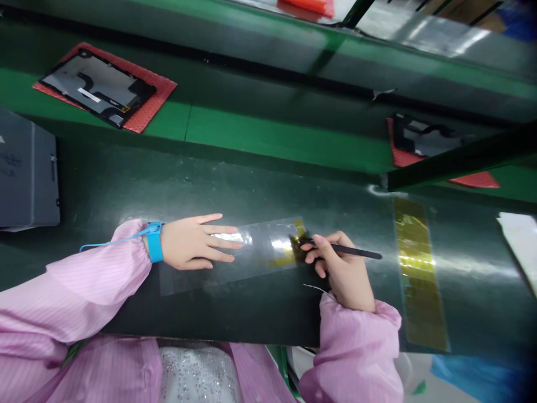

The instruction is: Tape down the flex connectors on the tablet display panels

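A clear plastic sheet (255, 254) lies on the dark green table, with amber tape pieces (282, 261) near its right end. My left hand (193, 242) rests flat on the sheet's left part, fingers spread, a blue wrist strap (155, 242) at its wrist. Held between the fingers of my right hand (342, 268) is a black pen-like tool (356, 251), probably tweezers. Its left tip is over the amber tape at the sheet's right edge; the exact contact is blurred.
Right of my right hand lies an amber tape strip (419, 274). Black-framed panels (100, 87) on red bubble wrap (161, 92) lie on the back ledge. A grey box (27, 173) stands left, a green post (461, 157) crosses back right, and white sheets (520, 238) lie far right.
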A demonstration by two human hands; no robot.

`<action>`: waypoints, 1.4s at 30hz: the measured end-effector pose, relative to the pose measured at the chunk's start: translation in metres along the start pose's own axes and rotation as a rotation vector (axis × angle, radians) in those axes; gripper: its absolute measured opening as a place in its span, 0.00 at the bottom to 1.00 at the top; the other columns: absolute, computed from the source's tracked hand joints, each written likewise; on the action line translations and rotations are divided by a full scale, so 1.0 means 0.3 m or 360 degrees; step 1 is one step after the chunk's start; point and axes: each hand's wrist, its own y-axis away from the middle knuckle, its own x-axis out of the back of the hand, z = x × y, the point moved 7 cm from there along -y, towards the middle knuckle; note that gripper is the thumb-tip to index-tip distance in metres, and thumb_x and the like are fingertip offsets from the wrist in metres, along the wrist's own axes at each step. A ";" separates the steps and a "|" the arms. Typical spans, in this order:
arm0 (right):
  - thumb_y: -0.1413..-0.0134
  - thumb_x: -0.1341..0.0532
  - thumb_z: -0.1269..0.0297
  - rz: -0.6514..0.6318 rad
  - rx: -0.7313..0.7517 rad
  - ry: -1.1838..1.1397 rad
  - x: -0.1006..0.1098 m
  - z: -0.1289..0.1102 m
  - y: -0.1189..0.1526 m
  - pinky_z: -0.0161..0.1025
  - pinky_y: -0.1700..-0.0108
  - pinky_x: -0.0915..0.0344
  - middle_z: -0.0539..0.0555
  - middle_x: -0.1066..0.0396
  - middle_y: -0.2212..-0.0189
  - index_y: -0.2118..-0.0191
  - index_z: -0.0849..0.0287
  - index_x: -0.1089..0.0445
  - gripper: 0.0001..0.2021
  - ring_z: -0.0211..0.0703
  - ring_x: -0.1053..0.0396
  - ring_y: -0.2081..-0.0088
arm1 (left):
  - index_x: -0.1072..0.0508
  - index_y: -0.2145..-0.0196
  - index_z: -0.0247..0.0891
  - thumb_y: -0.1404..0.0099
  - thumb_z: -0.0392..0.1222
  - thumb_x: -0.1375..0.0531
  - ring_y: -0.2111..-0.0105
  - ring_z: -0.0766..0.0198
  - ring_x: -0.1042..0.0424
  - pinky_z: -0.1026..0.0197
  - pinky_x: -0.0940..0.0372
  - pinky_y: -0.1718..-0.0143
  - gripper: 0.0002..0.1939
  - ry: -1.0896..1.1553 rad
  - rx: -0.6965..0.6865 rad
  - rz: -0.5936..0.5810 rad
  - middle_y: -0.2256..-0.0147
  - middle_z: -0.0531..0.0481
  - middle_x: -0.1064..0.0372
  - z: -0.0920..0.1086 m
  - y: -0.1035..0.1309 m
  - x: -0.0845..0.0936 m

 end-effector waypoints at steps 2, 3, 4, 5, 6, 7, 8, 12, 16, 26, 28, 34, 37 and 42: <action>0.56 0.28 0.46 -0.0058 -0.0044 0.0013 -0.003 -0.002 -0.013 0.25 0.89 0.46 0.53 0.24 0.75 0.73 0.57 0.37 0.23 0.36 0.31 0.80 | 0.32 0.41 0.48 0.30 0.43 0.46 0.33 0.53 0.48 0.41 0.61 0.31 0.21 -0.0030 -0.0011 -0.0023 0.36 0.53 0.40 0.001 0.001 -0.004; 0.56 0.28 0.45 -0.0087 -0.0062 0.0017 -0.004 -0.002 -0.019 0.25 0.88 0.46 0.53 0.24 0.75 0.73 0.57 0.37 0.23 0.36 0.32 0.81 | 0.32 0.41 0.47 0.29 0.43 0.46 0.33 0.52 0.48 0.40 0.61 0.31 0.20 -0.0041 -0.0014 -0.0038 0.36 0.53 0.41 0.001 0.002 -0.007; 0.56 0.28 0.45 -0.0108 -0.0074 0.0018 -0.004 -0.001 -0.024 0.25 0.88 0.46 0.53 0.24 0.75 0.73 0.57 0.37 0.23 0.36 0.32 0.80 | 0.32 0.41 0.47 0.29 0.43 0.47 0.32 0.52 0.49 0.40 0.62 0.31 0.20 -0.0049 -0.0014 -0.0053 0.36 0.53 0.41 0.001 0.002 -0.010; 0.56 0.28 0.45 -0.0119 -0.0078 0.0016 -0.003 0.000 -0.028 0.25 0.88 0.46 0.53 0.25 0.75 0.73 0.57 0.36 0.23 0.36 0.32 0.80 | 0.32 0.40 0.46 0.29 0.43 0.48 0.32 0.52 0.50 0.40 0.63 0.31 0.20 -0.0052 -0.0014 -0.0068 0.35 0.53 0.42 0.000 0.002 -0.012; 0.56 0.28 0.46 -0.0122 -0.0073 0.0013 -0.002 0.001 -0.030 0.25 0.88 0.46 0.53 0.25 0.76 0.73 0.57 0.36 0.23 0.35 0.32 0.81 | 0.32 0.40 0.45 0.28 0.43 0.48 0.32 0.51 0.50 0.40 0.64 0.31 0.20 -0.0051 -0.0011 -0.0082 0.35 0.53 0.42 0.000 0.002 -0.014; 0.55 0.28 0.46 -0.0116 -0.0061 0.0010 0.000 0.002 -0.031 0.25 0.88 0.47 0.53 0.25 0.76 0.73 0.58 0.36 0.22 0.34 0.33 0.81 | 0.32 0.40 0.45 0.28 0.44 0.49 0.32 0.51 0.51 0.40 0.64 0.31 0.20 -0.0047 -0.0008 -0.0094 0.35 0.53 0.43 -0.001 0.002 -0.016; 0.55 0.28 0.47 -0.0102 -0.0043 0.0005 0.001 0.002 -0.031 0.25 0.88 0.47 0.53 0.25 0.76 0.73 0.58 0.36 0.22 0.34 0.33 0.82 | 0.33 0.40 0.45 0.28 0.44 0.49 0.32 0.51 0.51 0.40 0.65 0.31 0.21 -0.0040 -0.0001 -0.0108 0.35 0.53 0.43 -0.001 0.002 -0.017; 0.55 0.27 0.48 -0.0052 -0.0008 -0.0042 0.003 0.003 -0.027 0.24 0.88 0.49 0.54 0.25 0.78 0.75 0.57 0.38 0.23 0.34 0.33 0.82 | 0.33 0.40 0.49 0.29 0.44 0.48 0.32 0.53 0.51 0.40 0.65 0.31 0.21 0.0002 0.0031 -0.0127 0.35 0.54 0.42 -0.006 0.002 -0.019; 0.56 0.27 0.47 -0.0035 0.0008 -0.0115 0.001 0.002 -0.024 0.24 0.88 0.50 0.53 0.25 0.79 0.77 0.57 0.38 0.24 0.35 0.33 0.83 | 0.32 0.40 0.45 0.28 0.44 0.48 0.32 0.52 0.51 0.42 0.67 0.31 0.21 -0.0004 0.0005 -0.0097 0.35 0.53 0.42 -0.005 0.002 -0.018; 0.54 0.28 0.47 -0.0044 0.0031 0.0045 0.005 0.010 -0.009 0.25 0.87 0.44 0.54 0.22 0.74 0.73 0.57 0.36 0.22 0.37 0.28 0.79 | 0.32 0.40 0.44 0.28 0.44 0.49 0.32 0.51 0.51 0.43 0.71 0.31 0.21 0.0071 0.0002 -0.0103 0.35 0.52 0.42 -0.010 0.005 -0.026; 0.55 0.28 0.46 -0.0060 0.0008 0.0036 0.002 0.009 -0.013 0.26 0.88 0.44 0.54 0.22 0.74 0.73 0.57 0.37 0.22 0.38 0.28 0.79 | 0.32 0.40 0.46 0.28 0.44 0.49 0.32 0.51 0.52 0.43 0.71 0.31 0.21 0.0098 0.0016 -0.0103 0.35 0.53 0.42 -0.012 0.004 -0.026; 0.55 0.28 0.47 -0.0025 0.0046 0.0027 0.000 0.005 -0.029 0.25 0.88 0.46 0.54 0.24 0.77 0.74 0.57 0.37 0.22 0.38 0.28 0.80 | 0.32 0.40 0.46 0.29 0.44 0.48 0.32 0.51 0.52 0.42 0.70 0.31 0.21 0.0124 0.0029 -0.0121 0.35 0.52 0.43 -0.011 0.001 -0.025; 0.53 0.28 0.47 -0.0006 0.0085 0.0033 0.002 0.008 -0.029 0.26 0.88 0.46 0.53 0.24 0.78 0.75 0.57 0.37 0.22 0.37 0.30 0.82 | 0.32 0.40 0.46 0.29 0.44 0.48 0.32 0.51 0.51 0.42 0.70 0.31 0.21 0.0134 0.0035 -0.0116 0.35 0.52 0.42 -0.012 0.002 -0.023; 0.53 0.28 0.48 0.0024 0.0091 0.0015 0.000 0.013 -0.025 0.25 0.88 0.46 0.54 0.24 0.78 0.75 0.57 0.37 0.22 0.37 0.29 0.81 | 0.32 0.40 0.46 0.29 0.44 0.48 0.32 0.51 0.51 0.42 0.69 0.31 0.21 0.0127 0.0035 -0.0130 0.35 0.52 0.42 -0.015 0.001 -0.024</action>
